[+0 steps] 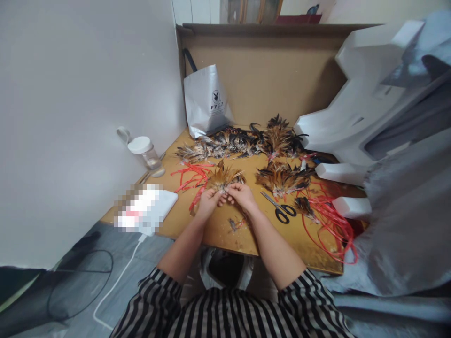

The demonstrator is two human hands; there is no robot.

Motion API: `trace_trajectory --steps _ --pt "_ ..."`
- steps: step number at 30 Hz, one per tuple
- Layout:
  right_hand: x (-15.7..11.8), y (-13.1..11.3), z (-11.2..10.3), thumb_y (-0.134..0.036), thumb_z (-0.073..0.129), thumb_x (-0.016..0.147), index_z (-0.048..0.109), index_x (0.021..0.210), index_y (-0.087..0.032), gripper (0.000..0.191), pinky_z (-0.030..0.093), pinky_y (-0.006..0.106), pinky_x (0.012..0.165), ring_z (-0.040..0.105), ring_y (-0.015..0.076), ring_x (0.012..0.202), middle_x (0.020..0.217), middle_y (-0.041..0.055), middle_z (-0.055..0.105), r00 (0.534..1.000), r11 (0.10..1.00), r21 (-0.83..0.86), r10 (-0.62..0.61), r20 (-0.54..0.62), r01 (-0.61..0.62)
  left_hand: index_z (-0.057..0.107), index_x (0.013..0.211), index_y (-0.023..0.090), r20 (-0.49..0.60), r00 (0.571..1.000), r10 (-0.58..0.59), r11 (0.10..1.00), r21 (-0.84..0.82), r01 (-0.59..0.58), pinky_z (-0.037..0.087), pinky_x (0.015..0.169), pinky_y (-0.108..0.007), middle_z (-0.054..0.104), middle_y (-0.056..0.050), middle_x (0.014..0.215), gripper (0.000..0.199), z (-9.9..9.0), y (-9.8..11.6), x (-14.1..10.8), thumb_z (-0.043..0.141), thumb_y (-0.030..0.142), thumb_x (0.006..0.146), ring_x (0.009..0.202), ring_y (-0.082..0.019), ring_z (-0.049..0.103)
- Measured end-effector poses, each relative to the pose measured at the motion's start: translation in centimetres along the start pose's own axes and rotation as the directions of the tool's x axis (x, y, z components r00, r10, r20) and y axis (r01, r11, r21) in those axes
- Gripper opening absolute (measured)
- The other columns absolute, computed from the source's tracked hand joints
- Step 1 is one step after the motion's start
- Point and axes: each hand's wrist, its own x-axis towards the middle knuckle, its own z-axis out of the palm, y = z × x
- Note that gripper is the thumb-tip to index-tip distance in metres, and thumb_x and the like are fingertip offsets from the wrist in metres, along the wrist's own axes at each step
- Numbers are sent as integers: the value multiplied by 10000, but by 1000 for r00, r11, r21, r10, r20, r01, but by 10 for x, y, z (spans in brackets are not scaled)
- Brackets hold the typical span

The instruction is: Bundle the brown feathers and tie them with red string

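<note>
Both my hands meet over the middle of the wooden table (225, 232), pinching the base of a bunch of brown feathers (225, 175). My left hand (210, 203) closes on it from the left, my right hand (242, 195) from the right, fingertips almost touching. The feather tips fan out away from me. Red plastic strips (192, 178) lie just left of the bunch. To the right, a second feather bunch (282, 178) rests on the table, with black-handled scissors (282, 209) in front of it. Small feather scraps (235, 224) lie nearer to me.
Feather bundles (229, 143) line the table's back below a silver bag (207, 103). A lidded jar (150, 157) and a white device (165, 206) with a cable stand left. Coiled red strips (331, 220) and white foam pieces (341, 173) are right. A bin (207, 270) sits below the front edge.
</note>
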Motion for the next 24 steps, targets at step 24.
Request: trace_trajectory --steps 24 --pt "1 3 -3 -394 657 585 631 711 -158 269 255 191 385 331 48 372 466 -50 503 999 997 -58 -50 -19 49 632 661 99 75 988 -133 979 -148 143 380 441 -185 622 -59 574 316 1 12 -7 673 408 610 438 -65 493"
